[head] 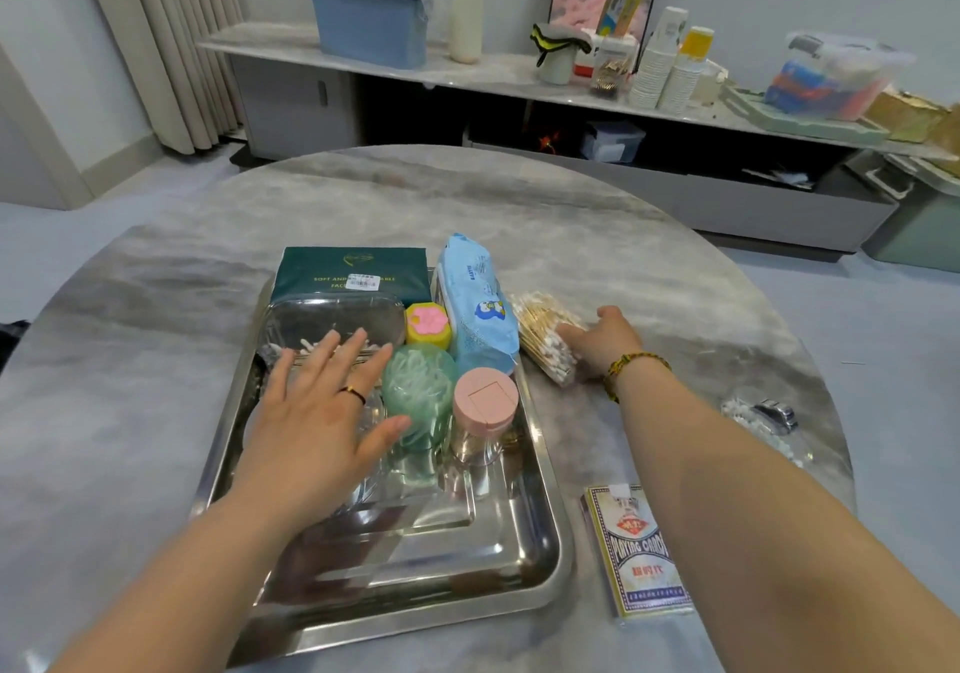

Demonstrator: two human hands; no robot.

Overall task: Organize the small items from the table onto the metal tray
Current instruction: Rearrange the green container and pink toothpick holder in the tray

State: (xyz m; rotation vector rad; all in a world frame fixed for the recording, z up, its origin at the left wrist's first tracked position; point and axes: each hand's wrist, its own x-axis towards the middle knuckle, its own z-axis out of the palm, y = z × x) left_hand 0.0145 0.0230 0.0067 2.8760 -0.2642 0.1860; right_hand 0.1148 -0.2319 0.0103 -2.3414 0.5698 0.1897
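A metal tray [540,532] lies on the marble table in front of me. At its far end sit a dark green tissue pack [353,270], a clear box [332,319], a yellow-and-pink case [427,324], a blue wipes pack [475,303], a green jar [418,397] and a pink-lidded jar [484,412]. My left hand [322,407] hovers flat and open over the tray's left side, fingers spread near the clear box. Just right of the tray, my right hand [602,342] grips a bag of cotton swabs [545,340] on the table.
A deck of playing cards [639,550] lies on the table right of the tray's near corner. A clear packet with small white items and a metal piece [769,418] sits near the table's right edge. A long sideboard crowded with containers runs along the far wall.
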